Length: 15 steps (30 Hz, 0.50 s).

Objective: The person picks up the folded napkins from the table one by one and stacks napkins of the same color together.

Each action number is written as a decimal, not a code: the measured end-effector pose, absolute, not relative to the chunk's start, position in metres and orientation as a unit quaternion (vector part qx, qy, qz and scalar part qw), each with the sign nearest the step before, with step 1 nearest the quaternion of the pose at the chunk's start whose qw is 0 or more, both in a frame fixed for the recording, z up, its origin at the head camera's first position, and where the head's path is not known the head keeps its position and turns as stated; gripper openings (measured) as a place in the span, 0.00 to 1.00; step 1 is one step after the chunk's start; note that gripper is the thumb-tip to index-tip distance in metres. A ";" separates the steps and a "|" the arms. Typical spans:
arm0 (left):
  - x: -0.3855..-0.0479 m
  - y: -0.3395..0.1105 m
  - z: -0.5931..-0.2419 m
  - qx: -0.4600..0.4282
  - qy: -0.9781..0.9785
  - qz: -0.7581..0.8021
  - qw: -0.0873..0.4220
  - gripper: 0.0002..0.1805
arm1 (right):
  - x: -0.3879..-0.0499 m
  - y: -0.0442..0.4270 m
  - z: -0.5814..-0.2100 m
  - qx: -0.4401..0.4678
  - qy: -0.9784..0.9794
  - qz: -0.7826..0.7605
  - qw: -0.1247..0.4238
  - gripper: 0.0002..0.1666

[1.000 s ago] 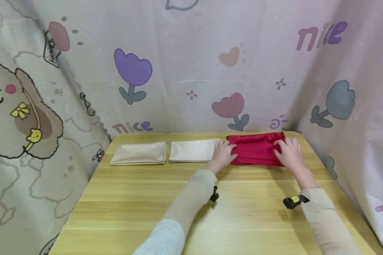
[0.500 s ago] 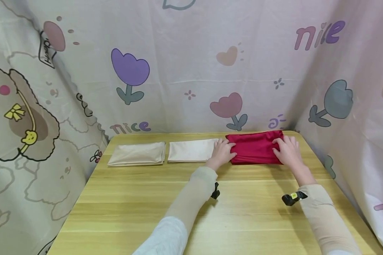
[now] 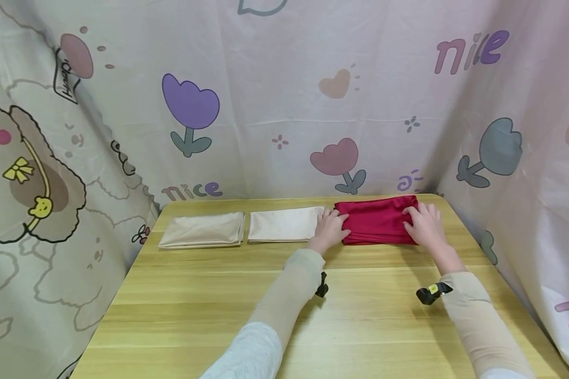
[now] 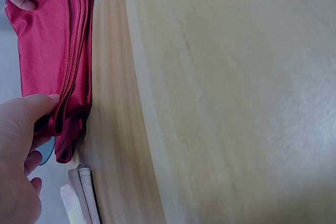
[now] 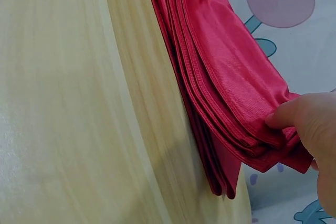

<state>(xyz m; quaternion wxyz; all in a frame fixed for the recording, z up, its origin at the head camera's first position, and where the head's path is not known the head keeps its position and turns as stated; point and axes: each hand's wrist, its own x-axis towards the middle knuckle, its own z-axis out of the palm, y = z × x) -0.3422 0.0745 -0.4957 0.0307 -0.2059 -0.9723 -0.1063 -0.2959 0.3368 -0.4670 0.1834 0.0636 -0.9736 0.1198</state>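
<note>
A folded red satiny cloth point(image 3: 376, 221) lies at the back right of the table, its layers stacked along the near edge. My left hand point(image 3: 329, 229) pinches its left end; in the left wrist view the thumb of that hand point(image 4: 21, 150) lies on top and the other fingers are partly beneath. At the right end my right hand point(image 3: 425, 227) grips the cloth; the right wrist view shows this hand point(image 5: 312, 135) with its thumb on the upper layer and that end raised above the lower folds point(image 5: 223, 166).
A folded white cloth point(image 3: 284, 225) lies just left of my left hand, and a folded beige cloth point(image 3: 201, 230) is farther left. Behind the wooden table point(image 3: 208, 305) hangs a printed curtain point(image 3: 265, 95), which also runs along both sides.
The red cloth's right end has come down slightly, with the right hand still gripping it. The left hand keeps its hold. The head view has shifted a little.
</note>
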 end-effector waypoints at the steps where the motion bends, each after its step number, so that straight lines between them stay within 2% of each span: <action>1: -0.342 0.075 -0.496 -0.205 -0.973 -0.105 0.030 0.30 | -0.296 0.337 -0.468 0.063 -0.974 0.120 0.184 0.13; 15: -0.340 0.082 -0.503 -0.185 -0.981 -0.065 -0.007 0.33 | -0.305 0.339 -0.484 0.065 -0.972 0.121 0.189 0.18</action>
